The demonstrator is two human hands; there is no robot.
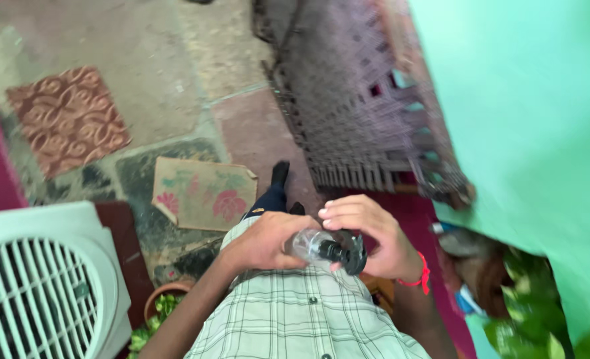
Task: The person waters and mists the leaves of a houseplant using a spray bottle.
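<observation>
Held against the checked shirt (295,319), a clear spray bottle (306,244) is steadied by the left hand (265,242), whose fingers are wrapped round its body. Its black nozzle head (348,251) is pinched by the right hand (368,236), apparently so it can be twisted.

- A flattened piece of cardboard packaging (204,193) lies on the stone floor at about ten o'clock from the hands, near them. It is a rough rectangle with torn, bent corners, tan-brown, printed with pale green patches and pink-red leaf or flower shapes.
- No labels, signs or screens can be made out; the blue-and-white item at four o'clock is too blurred to tell.
</observation>
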